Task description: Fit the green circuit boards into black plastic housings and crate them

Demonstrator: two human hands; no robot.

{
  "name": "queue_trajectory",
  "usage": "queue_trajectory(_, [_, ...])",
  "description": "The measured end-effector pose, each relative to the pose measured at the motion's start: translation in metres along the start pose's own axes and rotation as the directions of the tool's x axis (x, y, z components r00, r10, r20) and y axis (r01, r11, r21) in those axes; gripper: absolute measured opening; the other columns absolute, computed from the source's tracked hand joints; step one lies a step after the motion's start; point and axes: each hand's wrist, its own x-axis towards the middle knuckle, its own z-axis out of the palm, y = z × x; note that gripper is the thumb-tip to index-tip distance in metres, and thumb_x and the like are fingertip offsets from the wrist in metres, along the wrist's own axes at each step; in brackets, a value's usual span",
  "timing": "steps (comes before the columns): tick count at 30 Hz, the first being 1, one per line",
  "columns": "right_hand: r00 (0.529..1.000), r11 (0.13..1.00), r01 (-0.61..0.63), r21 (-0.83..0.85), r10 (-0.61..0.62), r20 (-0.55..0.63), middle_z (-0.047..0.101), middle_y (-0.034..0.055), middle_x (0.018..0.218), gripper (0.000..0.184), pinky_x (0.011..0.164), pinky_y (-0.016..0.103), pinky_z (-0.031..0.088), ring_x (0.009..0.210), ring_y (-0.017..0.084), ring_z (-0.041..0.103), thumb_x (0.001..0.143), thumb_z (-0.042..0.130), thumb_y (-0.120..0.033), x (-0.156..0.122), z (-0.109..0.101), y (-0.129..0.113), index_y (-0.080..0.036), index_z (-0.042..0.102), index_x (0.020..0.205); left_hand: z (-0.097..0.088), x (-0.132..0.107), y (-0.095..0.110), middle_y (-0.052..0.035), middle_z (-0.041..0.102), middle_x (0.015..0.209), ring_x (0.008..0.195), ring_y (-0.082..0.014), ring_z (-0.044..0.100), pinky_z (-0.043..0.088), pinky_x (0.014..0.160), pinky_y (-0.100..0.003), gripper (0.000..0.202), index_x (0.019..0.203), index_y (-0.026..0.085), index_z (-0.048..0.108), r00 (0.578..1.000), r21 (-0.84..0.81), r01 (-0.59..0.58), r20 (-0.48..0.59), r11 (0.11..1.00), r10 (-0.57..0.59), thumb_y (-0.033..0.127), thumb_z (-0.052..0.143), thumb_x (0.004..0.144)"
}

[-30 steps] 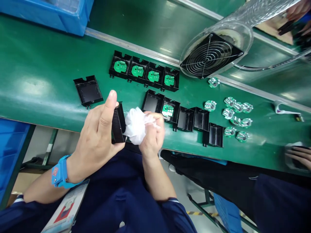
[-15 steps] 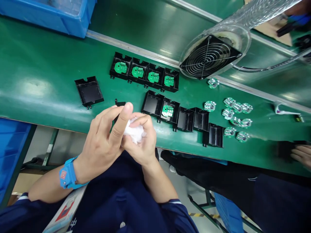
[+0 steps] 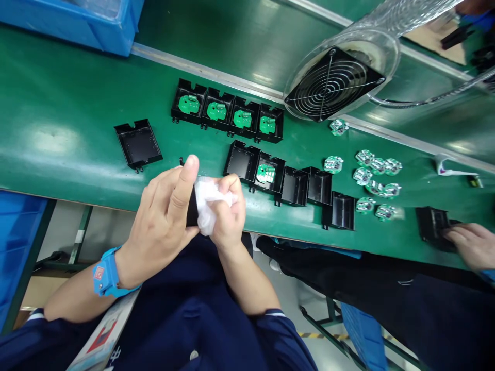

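Observation:
My left hand [image 3: 160, 221], with a blue wrist strap [image 3: 106, 275], is closed around a black plastic housing [image 3: 192, 210]; most of it is hidden behind the fingers. A crumpled white wipe [image 3: 204, 201] is pinched in my right hand [image 3: 230, 219] and pressed against the housing's right side. Beyond my hands, a staggered row of black housings [image 3: 294, 186] lies on the green bench, one holding a green circuit board [image 3: 266, 173]. Farther back, several joined-up housings [image 3: 189, 93] each hold a green board. A single housing [image 3: 138, 144] lies to the left.
Loose round circuit boards [image 3: 363, 176] lie to the right. A fan with a black grille [image 3: 327, 85] and clear duct stands behind. A blue bin [image 3: 116, 31] sits at the back left. At the far right a co-worker's hand [image 3: 469, 242] touches a black housing [image 3: 432, 225].
My hands have drawn slightly apart, showing more of the wipe and the housing's black side. The co-worker's hand and housing have moved left into fuller view.

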Motion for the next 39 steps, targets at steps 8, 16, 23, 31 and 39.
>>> queue_trajectory(8, [0.979,1.0,-0.001,-0.013,0.003,0.203,0.058,-0.0008,0.094,0.026,0.062,0.027,0.043,0.072,0.013,0.052,0.072,0.058,-0.021,0.002,-0.003,-0.012,-0.026,0.036,0.085,0.001,0.003,-0.001,-0.0172,0.057,0.142,0.126,-0.0282,0.058,0.052,0.107,-0.047,0.093,0.163,0.021,0.002,0.999,-0.047,0.028,-0.018,0.998,-0.029,0.028,0.062,0.092])
queue_trajectory(16, [0.948,0.942,0.197,-0.272,-0.254,-0.194,0.058,0.0003,0.095,0.027,0.067,0.032,0.05,0.081,0.017,0.061,0.077,0.054,-0.013,0.01,-0.028,-0.008,-0.028,0.055,0.1,-0.01,0.004,-0.003,-0.0145,0.054,0.145,0.127,-0.0273,0.058,0.056,0.103,-0.045,0.107,0.162,0.025,-0.006,0.99,-0.199,0.13,0.085,0.971,-0.114,0.037,0.069,0.087])
queue_trajectory(23, [0.718,0.582,0.693,-0.426,-0.498,0.487,0.073,0.0064,0.104,0.046,0.075,0.043,0.059,0.089,0.026,0.069,0.086,0.064,-0.022,0.008,-0.051,-0.06,-0.028,0.061,0.132,-0.013,0.009,-0.007,-0.0156,0.056,0.143,0.125,-0.028,0.061,0.059,0.096,-0.043,0.109,0.162,0.024,-0.008,0.984,-0.267,0.127,0.159,0.955,-0.086,0.041,0.068,0.085])
queue_trajectory(31, [0.284,0.27,0.938,-0.219,-0.231,0.93,0.073,0.0045,0.103,0.017,0.071,0.04,0.056,0.089,0.022,0.064,0.097,0.056,-0.017,0.025,-0.047,-0.067,-0.026,0.071,0.097,-0.012,0.006,-0.009,-0.0139,0.061,0.135,0.118,-0.0281,0.062,0.058,0.097,-0.045,0.102,0.163,0.022,-0.003,0.962,-0.345,0.094,0.272,0.934,0.004,0.027,0.061,0.083])
queue_trajectory(39, [0.441,0.298,0.893,-0.338,-0.419,0.794,0.069,0.0094,0.096,0.017,0.073,0.041,0.058,0.09,0.024,0.062,0.092,0.063,-0.022,0.025,-0.07,-0.072,-0.017,0.068,0.107,-0.017,0.008,-0.013,-0.0104,0.059,0.138,0.115,-0.0229,0.062,0.054,0.102,-0.037,0.115,0.163,0.022,-0.003,0.961,-0.39,0.167,0.271,0.906,-0.06,0.025,0.07,0.074])
